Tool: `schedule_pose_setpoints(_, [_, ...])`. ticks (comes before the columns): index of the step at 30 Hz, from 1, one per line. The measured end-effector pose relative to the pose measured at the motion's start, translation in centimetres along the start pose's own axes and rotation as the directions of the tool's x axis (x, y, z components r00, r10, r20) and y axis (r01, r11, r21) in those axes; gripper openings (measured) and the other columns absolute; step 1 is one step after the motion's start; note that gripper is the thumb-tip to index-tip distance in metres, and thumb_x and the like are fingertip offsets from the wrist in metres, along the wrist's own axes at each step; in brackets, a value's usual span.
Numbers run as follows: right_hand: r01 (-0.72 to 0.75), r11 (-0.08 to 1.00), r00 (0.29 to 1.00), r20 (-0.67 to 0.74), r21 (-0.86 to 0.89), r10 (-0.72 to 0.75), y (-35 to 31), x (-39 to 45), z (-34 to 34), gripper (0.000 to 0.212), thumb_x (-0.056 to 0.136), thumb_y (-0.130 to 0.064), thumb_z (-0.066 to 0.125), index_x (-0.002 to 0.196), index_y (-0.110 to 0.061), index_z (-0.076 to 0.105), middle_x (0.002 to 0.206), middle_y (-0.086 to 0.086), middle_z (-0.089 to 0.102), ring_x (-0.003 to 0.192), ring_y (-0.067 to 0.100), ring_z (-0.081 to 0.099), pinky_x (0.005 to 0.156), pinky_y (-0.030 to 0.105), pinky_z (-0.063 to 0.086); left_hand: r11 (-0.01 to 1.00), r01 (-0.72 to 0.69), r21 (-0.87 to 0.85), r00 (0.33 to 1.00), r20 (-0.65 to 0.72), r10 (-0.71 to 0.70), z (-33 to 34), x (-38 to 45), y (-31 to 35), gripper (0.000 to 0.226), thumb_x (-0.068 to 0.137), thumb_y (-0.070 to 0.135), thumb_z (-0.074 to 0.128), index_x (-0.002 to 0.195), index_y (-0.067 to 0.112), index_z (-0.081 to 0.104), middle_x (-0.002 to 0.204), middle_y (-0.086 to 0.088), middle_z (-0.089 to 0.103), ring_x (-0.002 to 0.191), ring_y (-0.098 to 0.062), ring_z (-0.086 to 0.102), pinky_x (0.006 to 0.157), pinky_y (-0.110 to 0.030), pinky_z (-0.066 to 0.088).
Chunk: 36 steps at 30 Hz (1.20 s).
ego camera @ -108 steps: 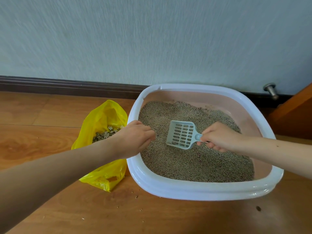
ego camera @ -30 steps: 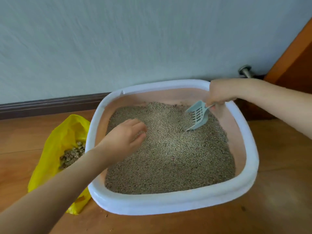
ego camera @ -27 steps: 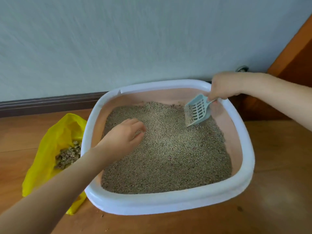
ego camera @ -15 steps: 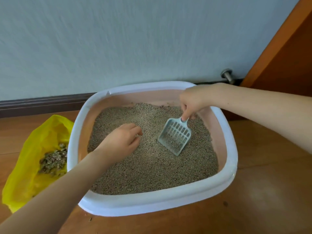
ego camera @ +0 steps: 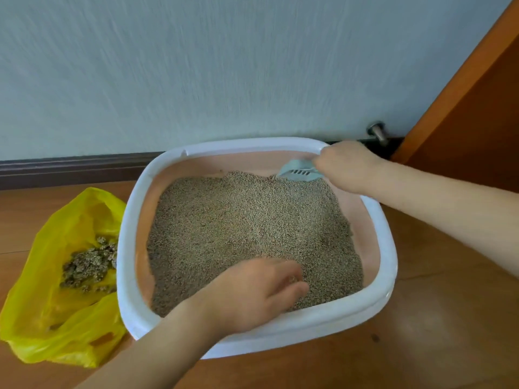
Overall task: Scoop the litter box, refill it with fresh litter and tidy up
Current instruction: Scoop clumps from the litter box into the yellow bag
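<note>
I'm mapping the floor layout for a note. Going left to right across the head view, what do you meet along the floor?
Yellow bag holding scooped clumps → litter box → left hand over the litter → scoop → right hand → door stopper → wooden door.

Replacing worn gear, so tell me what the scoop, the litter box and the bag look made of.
Scoop: likely rigid matte plastic, moulded slots. Litter box: likely smooth glossy plastic, white rim, pink inner wall. Bag: thin yellow plastic film, crinkled and shiny.
</note>
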State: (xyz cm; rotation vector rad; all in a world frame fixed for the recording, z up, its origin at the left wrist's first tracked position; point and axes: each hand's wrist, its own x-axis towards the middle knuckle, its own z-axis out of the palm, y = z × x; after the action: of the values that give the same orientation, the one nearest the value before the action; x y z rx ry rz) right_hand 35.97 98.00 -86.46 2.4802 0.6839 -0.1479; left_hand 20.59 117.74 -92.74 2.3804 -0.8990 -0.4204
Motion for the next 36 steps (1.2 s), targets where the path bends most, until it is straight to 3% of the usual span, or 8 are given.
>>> schedule_pose_setpoints(3, [0.054,0.994,0.995,0.081,0.099,-0.063,-3.1,-0.8,1.8,0.022,0.09,-0.002,0.046,0.103,-0.005,0.063,0.102,0.012,0.066,0.093,0.03,0.063,0.067,0.032,0.047,0.997,-0.054,0.056,0.998,0.022,0.053,0.7,-0.5,0.6,0.04,0.095,0.056,0.027,0.108,0.027,0.052,0.094,0.007,0.058,0.088,-0.013,0.054,0.078,-0.037,0.045])
schedule_pose_setpoints(8, [0.212,0.973,0.96,0.169,0.086,-0.224,-3.0,-5.1,0.4,0.016,0.092,-0.005,0.047,0.098,-0.009,0.062,0.074,0.0,0.045,0.07,0.022,0.052,0.054,0.03,0.038,0.991,-0.133,0.029,0.99,0.044,0.132,1.2,-1.8,0.9,0.039,0.094,0.06,0.033,0.112,0.03,0.047,0.097,0.006,0.058,0.09,-0.015,0.056,0.078,-0.036,0.045])
schedule_pose_setpoints(12, [0.147,0.981,0.988,0.033,0.123,-0.152,-0.7,-5.9,-0.7,0.015,0.09,-0.01,0.048,0.09,-0.013,0.063,0.078,0.003,0.059,0.071,0.025,0.059,0.061,0.034,0.048,0.994,-0.106,-0.036,0.992,0.069,0.109,2.1,-2.0,0.7,0.031,0.093,0.056,0.039,0.111,0.032,0.042,0.096,0.006,0.058,0.09,-0.018,0.058,0.077,-0.039,0.047])
schedule_pose_setpoints(18, [0.047,0.982,0.979,0.186,0.184,-0.081,-4.0,-6.0,0.8,0.025,0.089,0.002,0.047,0.07,-0.013,0.047,0.064,0.0,0.036,0.061,0.018,0.042,0.044,0.022,0.022,0.992,-0.08,-0.102,0.989,0.116,0.092,2.5,-1.8,0.3,0.026,0.095,0.049,0.045,0.108,0.027,0.047,0.092,0.004,0.06,0.083,-0.014,0.056,0.076,-0.037,0.045])
schedule_pose_setpoints(22, [0.103,0.984,0.949,0.282,0.145,-0.141,-4.7,-9.6,-0.5,0.017,0.092,-0.003,0.046,0.096,-0.009,0.062,0.069,-0.001,0.042,0.066,0.018,0.048,0.052,0.027,0.031,0.989,-0.089,-0.117,0.988,0.113,0.102,2.6,-1.6,0.0,0.024,0.094,0.048,0.047,0.105,0.026,0.049,0.087,0.004,0.06,0.077,-0.012,0.055,0.07,-0.03,0.043])
schedule_pose_setpoints(26, [0.113,0.988,0.949,0.284,0.109,-0.14,-2.6,-10.9,-3.2,0.027,0.094,-0.014,0.042,0.107,-0.013,0.066,0.064,-0.007,0.038,0.054,0.007,0.037,0.054,0.016,0.037,0.986,-0.097,-0.134,0.987,0.114,0.113,2.7,-1.5,-0.2,0.022,0.094,0.048,0.047,0.102,0.028,0.048,0.084,0.005,0.058,0.075,-0.011,0.054,0.069,-0.031,0.043])
schedule_pose_setpoints(31, [0.036,0.988,0.963,0.259,0.153,-0.075,-4.0,-10.4,-1.3,0.02,0.093,-0.011,0.044,0.101,-0.012,0.063,0.079,0.002,0.054,0.073,0.025,0.057,0.064,0.032,0.047,0.985,-0.104,-0.141,0.988,0.103,0.119,3.0,-1.5,-0.4,0.023,0.094,0.049,0.048,0.101,0.027,0.049,0.082,0.006,0.058,0.073,-0.009,0.054,0.067,-0.028,0.041])
schedule_pose_setpoints(36, [0.151,0.964,0.941,0.269,0.217,-0.207,-3.8,-12.3,-3.4,0.024,0.092,-0.018,0.044,0.098,-0.019,0.067,0.075,-0.002,0.056,0.071,0.017,0.051,0.061,0.023,0.035,0.986,-0.097,-0.134,0.989,0.101,0.111,2.9,-1.5,-0.3,0.022,0.093,0.05,0.048,0.093,0.028,0.045,0.078,0.007,0.055,0.07,-0.008,0.05,0.065,-0.031,0.04])
